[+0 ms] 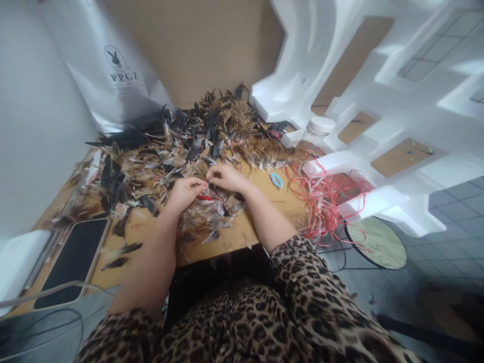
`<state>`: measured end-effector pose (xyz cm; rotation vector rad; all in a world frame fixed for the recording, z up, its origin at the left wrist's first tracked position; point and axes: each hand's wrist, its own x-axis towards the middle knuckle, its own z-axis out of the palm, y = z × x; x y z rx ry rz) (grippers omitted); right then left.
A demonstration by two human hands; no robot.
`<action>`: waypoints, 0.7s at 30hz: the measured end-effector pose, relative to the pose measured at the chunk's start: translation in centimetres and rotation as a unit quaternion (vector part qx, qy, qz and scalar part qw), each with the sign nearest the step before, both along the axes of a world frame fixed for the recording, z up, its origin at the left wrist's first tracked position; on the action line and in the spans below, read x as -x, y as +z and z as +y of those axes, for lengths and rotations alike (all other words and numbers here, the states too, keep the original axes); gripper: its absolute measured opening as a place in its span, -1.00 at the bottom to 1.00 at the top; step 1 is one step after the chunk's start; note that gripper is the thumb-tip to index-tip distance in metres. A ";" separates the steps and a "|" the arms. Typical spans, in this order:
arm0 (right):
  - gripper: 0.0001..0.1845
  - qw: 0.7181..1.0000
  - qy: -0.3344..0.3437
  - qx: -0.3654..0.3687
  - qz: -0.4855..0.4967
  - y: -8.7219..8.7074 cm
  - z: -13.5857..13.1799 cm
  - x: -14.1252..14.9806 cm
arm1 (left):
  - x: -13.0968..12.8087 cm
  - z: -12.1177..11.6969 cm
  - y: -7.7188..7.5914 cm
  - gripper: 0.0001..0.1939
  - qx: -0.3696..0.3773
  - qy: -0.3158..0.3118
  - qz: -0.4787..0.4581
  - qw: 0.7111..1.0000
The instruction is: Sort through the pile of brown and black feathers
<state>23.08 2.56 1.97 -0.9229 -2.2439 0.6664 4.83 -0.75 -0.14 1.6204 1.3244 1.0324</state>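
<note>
We see white foam packing (378,96) at right, a feather heap (181,146) across the wooden table (264,201), a silver bag (113,75) behind, a phone (73,257) at left, tangled red string (325,196) at right; our left hand (185,191) and right hand (225,177) meet mid-table, fingertips pinched on a small feather bundle with red tie (206,196); a blue band (276,180) lies just beside

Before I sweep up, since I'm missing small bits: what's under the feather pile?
The feather pile lies on the wooden table; a red strip peeks out below both hands. Anything deeper is covered.
</note>
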 end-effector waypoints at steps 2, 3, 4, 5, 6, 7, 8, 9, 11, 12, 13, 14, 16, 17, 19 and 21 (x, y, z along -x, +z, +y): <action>-0.84 1.000 0.009 0.005 -0.003 -0.2 0.0 0.1 | 0.0 0.1 -0.1 -0.81 0.001 -0.002 -0.002 1.000; -0.82 1.000 0.010 0.001 -0.008 -0.3 0.0 0.1 | 0.0 0.1 -0.1 -0.80 0.003 -0.002 -0.003 1.000; -0.82 1.000 0.010 -0.007 -0.014 -0.3 0.0 0.1 | 0.0 0.0 -0.1 -0.80 0.005 -0.002 -0.003 1.000; -0.83 1.000 0.009 -0.018 -0.019 -0.4 0.1 0.2 | 0.0 0.0 -0.1 -0.80 0.007 -0.002 -0.002 1.000; -0.84 0.999 0.009 -0.028 -0.022 -0.5 0.1 0.2 | 0.0 0.0 0.0 -0.80 0.008 0.000 -0.002 1.000; -0.85 0.999 0.009 -0.036 -0.023 -0.6 0.1 0.3 | -0.1 0.0 0.0 -0.80 0.009 0.001 -0.002 1.000; -0.86 0.999 0.010 -0.040 -0.024 -0.6 0.1 0.3 | -0.1 -0.1 0.0 -0.81 0.010 0.001 -0.001 1.000; -0.86 0.999 0.011 -0.043 -0.027 -0.7 0.2 0.3 | -0.1 -0.1 0.0 -0.81 0.012 0.001 -0.002 1.000; -0.85 0.998 0.008 -0.043 -0.036 -0.8 0.2 0.4 | -0.1 -0.1 -0.1 -0.80 0.016 0.001 -0.006 1.000; -0.85 0.998 0.007 -0.043 -0.041 -0.8 0.2 0.4 | -0.1 0.0 -0.2 -0.79 0.020 0.001 -0.008 1.000; -0.84 0.998 0.006 -0.043 -0.043 -0.8 0.3 0.4 | -0.1 0.0 -0.2 -0.79 0.024 0.002 -0.012 1.000; -0.84 0.998 0.005 -0.044 -0.043 -0.8 0.2 0.5 | 0.0 0.1 -0.3 -0.78 0.030 0.003 -0.019 0.999; -0.84 0.998 0.006 -0.045 -0.035 -0.8 0.2 0.5 | 0.0 0.1 -0.3 -0.76 0.044 0.006 -0.039 0.998; -0.85 0.998 0.005 -0.046 -0.031 -0.8 0.2 0.5 | 0.0 0.2 -0.3 -0.75 0.054 0.009 -0.050 0.997; -0.86 0.999 0.000 -0.042 -0.025 -0.7 0.1 0.6 | 0.1 0.3 -0.2 -0.74 0.076 0.024 -0.073 0.994; -0.87 0.999 -0.008 -0.032 -0.021 -0.5 0.0 0.5 | 0.3 0.5 -0.2 -0.73 0.093 0.045 -0.091 0.990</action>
